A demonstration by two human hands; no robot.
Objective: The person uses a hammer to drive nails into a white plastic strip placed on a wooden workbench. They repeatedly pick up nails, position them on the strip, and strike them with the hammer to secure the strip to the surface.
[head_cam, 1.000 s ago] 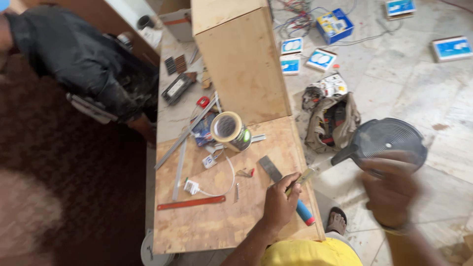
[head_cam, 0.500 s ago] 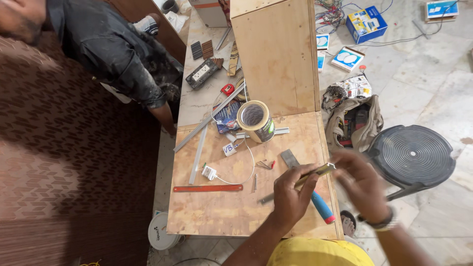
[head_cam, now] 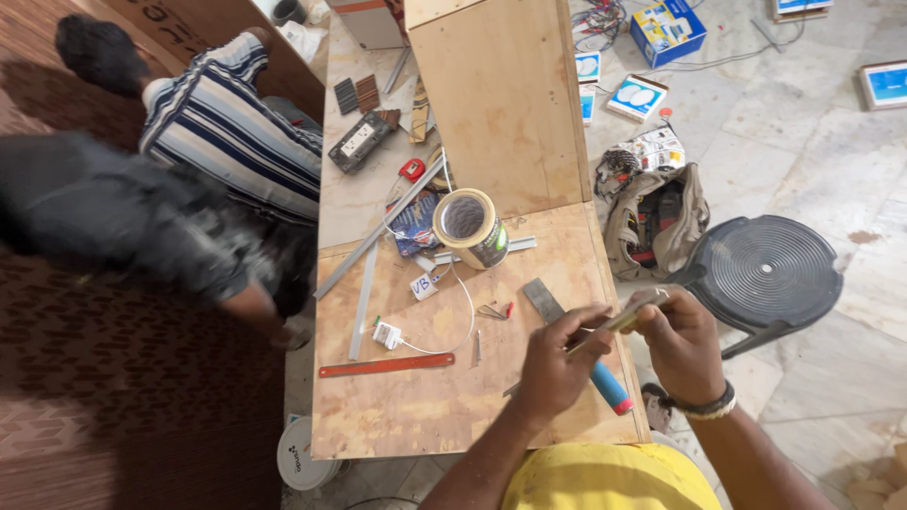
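My left hand (head_cam: pixel 556 366) and my right hand (head_cam: pixel 682 345) both pinch a thin pale strip (head_cam: pixel 616 324) above the near right corner of a plywood table (head_cam: pixel 425 425). A blue-handled tool with a red end (head_cam: pixel 611 388) pokes out under my left hand; whether that hand holds it I cannot tell. A grey flat bar (head_cam: pixel 543 300) lies just beyond my left hand. Farther out are a wide roll of tape (head_cam: pixel 468 228), a red ruler (head_cam: pixel 386 365) and a small white plug (head_cam: pixel 385 334) on a white wire.
A tall plywood panel (head_cam: pixel 501 104) stands at the table's far end. A tool bag (head_cam: pixel 658 223) and a black plastic stool (head_cam: pixel 767 270) sit on the floor to the right. Two people bend at the left: one in a striped shirt (head_cam: pixel 227 123), one in dark clothes (head_cam: pixel 142 227). A white bucket (head_cam: pixel 302 459) is below the table.
My right hand has come off the black stool and joined my left hand on the thin strip. The view has shifted, and the dark-clothed person has moved down the table's left side.
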